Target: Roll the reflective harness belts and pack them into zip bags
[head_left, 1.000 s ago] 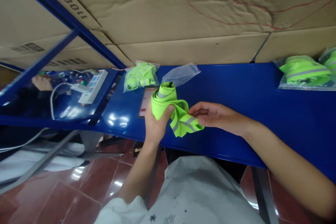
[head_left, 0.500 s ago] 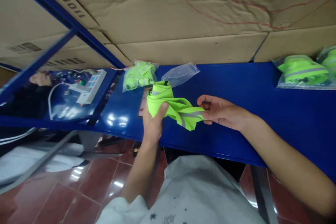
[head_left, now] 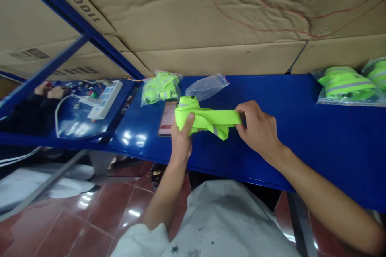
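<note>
A neon-yellow reflective strap with grey stripes is partly rolled up above the blue table. My left hand is closed round the rolled part, its thumb pressed across the front. Out to the right, my right hand pinches a flat length of the strap between thumb and fingers and holds it taut. Loose folds droop between both hands. Just left of the roll lies a phone with a lit screen, partly covered by my left hand and the strap.
Behind the roll lie a clear zip bag and a bagged neon bundle. More bagged straps rest at the right of the blue table. Past a blue frame post, a power strip and a co-worker's hands show. Cardboard lines the back.
My right hand has turned over and now pinches the strap's upper length, pulled straight. The left hand and roll have shifted slightly right, exposing more of the phone.
</note>
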{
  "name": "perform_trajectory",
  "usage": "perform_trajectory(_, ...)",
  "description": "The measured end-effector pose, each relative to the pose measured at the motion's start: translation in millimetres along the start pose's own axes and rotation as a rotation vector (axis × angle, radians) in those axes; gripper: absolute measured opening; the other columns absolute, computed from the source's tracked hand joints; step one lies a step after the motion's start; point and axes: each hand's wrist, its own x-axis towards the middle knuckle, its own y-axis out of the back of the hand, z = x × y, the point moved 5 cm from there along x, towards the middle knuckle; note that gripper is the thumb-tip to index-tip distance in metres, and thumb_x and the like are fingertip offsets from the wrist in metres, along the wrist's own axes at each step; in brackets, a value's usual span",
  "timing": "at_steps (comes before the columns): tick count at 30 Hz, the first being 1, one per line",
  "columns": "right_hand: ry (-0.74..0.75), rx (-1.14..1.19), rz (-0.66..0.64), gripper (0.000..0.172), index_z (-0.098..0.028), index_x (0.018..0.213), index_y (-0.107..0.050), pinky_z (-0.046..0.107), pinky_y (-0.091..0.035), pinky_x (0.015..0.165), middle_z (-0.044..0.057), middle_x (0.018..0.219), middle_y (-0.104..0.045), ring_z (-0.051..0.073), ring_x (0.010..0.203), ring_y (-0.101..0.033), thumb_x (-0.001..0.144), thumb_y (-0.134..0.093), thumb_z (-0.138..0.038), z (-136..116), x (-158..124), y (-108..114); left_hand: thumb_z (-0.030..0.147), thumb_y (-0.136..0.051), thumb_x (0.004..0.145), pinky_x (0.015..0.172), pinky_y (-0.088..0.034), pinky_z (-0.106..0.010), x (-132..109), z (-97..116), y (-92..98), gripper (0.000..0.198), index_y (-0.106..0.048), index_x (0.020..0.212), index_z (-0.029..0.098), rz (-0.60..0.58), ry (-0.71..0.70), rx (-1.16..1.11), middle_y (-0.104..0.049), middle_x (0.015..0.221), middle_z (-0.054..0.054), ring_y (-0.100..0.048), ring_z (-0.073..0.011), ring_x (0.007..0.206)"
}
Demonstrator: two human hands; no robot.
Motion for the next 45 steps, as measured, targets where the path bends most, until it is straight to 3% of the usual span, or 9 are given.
perform_trajectory(6, 0.045, 0.446, -0.168, 0.054, -0.027, 0.140, -0.049, 0.041, -0.053, 0.094, 0.013, 0.140, -0.054, 0.024, 0.107, -0.064, 0.091, -0.070, -0.037, -1.8, 7.9, 2.9, 0.045, -0.081, 0.085, 0.094, -0.059, -0.033, 1.5, -3.0, 4.3, 0.049, -0.069, 0.125, 0.020, 0.007, 0.077, -0.088, -0.071, 0.129, -0.010, -0.071, -0.0252, 0.116)
perform_trajectory(10, -0.040, 0.416, -0.005, 0.018, -0.028, 0.109, -0.068, 0.043, -0.051, 0.090, 0.009, 0.102, -0.068, 0.024, 0.091, -0.063, 0.095, -0.067, -0.040, -1.2, 3.3, 19.4, 0.047, -0.078, 0.087, 0.098, -0.058, -0.036, 7.1, -6.1, 14.5, 0.049, -0.067, 0.128, 0.022, 0.073, 0.052, -0.108, -0.069, 0.136, -0.009, -0.067, -0.0271, 0.125)
perform_trajectory(13, -0.087, 0.477, -0.206, 0.021, -0.026, 0.089, -0.071, 0.040, -0.050, 0.080, 0.005, 0.077, -0.067, 0.021, 0.075, -0.062, 0.097, -0.064, -0.044, -10.8, -6.4, 1.0, 0.049, -0.076, 0.089, 0.100, -0.059, -0.037, 7.2, -7.3, 16.5, 0.043, -0.068, 0.123, 0.024, 0.100, 0.077, -0.135, -0.069, 0.136, -0.007, -0.064, -0.0274, 0.130)
perform_trajectory(18, -0.440, 1.115, -0.460, 0.036, -0.025, 0.115, -0.069, 0.036, -0.057, 0.081, 0.007, 0.110, -0.073, 0.022, 0.097, -0.070, 0.096, -0.063, -0.055, -23.7, -18.7, -47.0, 0.047, -0.074, 0.090, 0.104, -0.056, -0.034, -5.4, -9.1, 1.7, 0.044, -0.068, 0.125, 0.020, 0.097, 0.144, -0.283, -0.070, 0.134, -0.008, -0.060, -0.0262, 0.135)
perform_trajectory(24, -0.589, 1.606, -0.475, 0.040, -0.027, 0.109, -0.064, 0.038, -0.051, 0.105, 0.003, 0.121, -0.072, 0.019, 0.116, -0.066, 0.077, -0.087, -0.037, -30.5, -15.3, -51.9, 0.046, -0.070, 0.094, 0.102, -0.055, -0.030, -13.2, -12.4, -20.0, 0.042, -0.068, 0.127, 0.021, 0.071, 0.116, -0.357, -0.071, 0.131, -0.007, -0.066, -0.0213, 0.124)
perform_trajectory(32, -0.540, 1.455, -0.379, 0.042, -0.026, 0.095, -0.063, 0.036, -0.053, 0.096, 0.000, 0.099, -0.071, 0.020, 0.104, -0.066, 0.067, -0.092, -0.037, -25.4, -11.6, -50.4, 0.055, -0.069, 0.092, 0.096, -0.057, -0.032, -19.6, -19.8, -35.0, 0.049, -0.067, 0.127, 0.021, 0.089, 0.184, -0.290, -0.070, 0.128, -0.009, -0.066, -0.0243, 0.123)
perform_trajectory(36, -0.656, 1.342, -0.208, 0.032, -0.026, 0.096, -0.059, 0.031, -0.053, 0.073, -0.002, 0.085, -0.066, 0.016, 0.081, -0.065, 0.076, -0.081, -0.037, -11.4, -10.6, -49.1, 0.050, -0.071, 0.091, 0.092, -0.057, -0.028, -19.3, -20.1, -34.4, 0.045, -0.068, 0.126, 0.022, 0.094, 0.148, -0.301, -0.070, 0.127, -0.007, -0.066, -0.0217, 0.120)
perform_trajectory(41, -0.723, 1.228, -0.050, 0.032, -0.024, 0.072, -0.036, 0.025, -0.032, 0.045, -0.008, 0.063, -0.040, 0.007, 0.047, -0.046, 0.074, -0.068, -0.019, 9.7, -8.2, -43.0, 0.052, -0.074, 0.090, 0.078, -0.056, -0.026, -15.5, -12.3, -21.9, 0.052, -0.063, 0.131, 0.021, 0.149, -0.054, -0.107, -0.069, 0.119, -0.008, -0.069, -0.0179, 0.095)
perform_trajectory(45, -0.808, 1.135, -0.108, 0.032, -0.024, 0.074, -0.040, 0.025, -0.029, 0.044, -0.008, 0.061, -0.039, 0.007, 0.046, -0.042, 0.070, -0.071, -0.019, 23.6, -3.0, -36.1, 0.049, -0.078, 0.088, 0.098, -0.053, -0.031, -16.2, -3.5, -9.6, 0.055, -0.063, 0.132, 0.021, 0.175, -0.258, 0.164, -0.068, 0.125, -0.008, -0.067, -0.0216, 0.114)
